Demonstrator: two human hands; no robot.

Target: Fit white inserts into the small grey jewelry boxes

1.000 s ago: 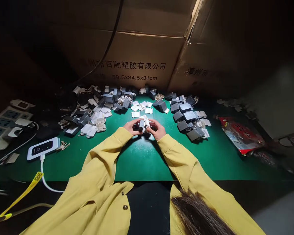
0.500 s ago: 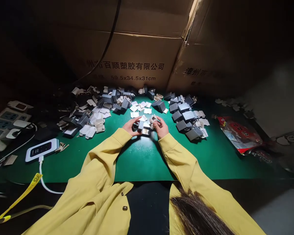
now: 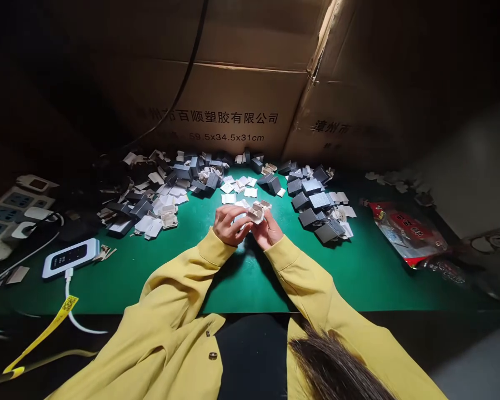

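My right hand point(image 3: 270, 232) is closed on a small folded white card insert point(image 3: 257, 212) above the middle of the green table. Beside it, my left hand point(image 3: 232, 223) has its fingers curled, with the fingertips at the insert's left side; whether something else lies inside that hand is hidden. Several flat white card pieces point(image 3: 250, 192) lie just beyond both hands. Dark grey small boxes point(image 3: 321, 200) are heaped to the right, some with white inserts among them.
More dark boxes and white pieces point(image 3: 150, 224) are piled at the left. A white device point(image 3: 70, 258) with a cable and a power strip point(image 3: 14, 214) sit at far left. A red plastic packet point(image 3: 408, 230) lies right. Cardboard cartons point(image 3: 225, 89) stand behind.
My hands have come together. The small grey box that was at my left hand no longer shows. The white insert has moved slightly nearer, and my left fingers now reach it.
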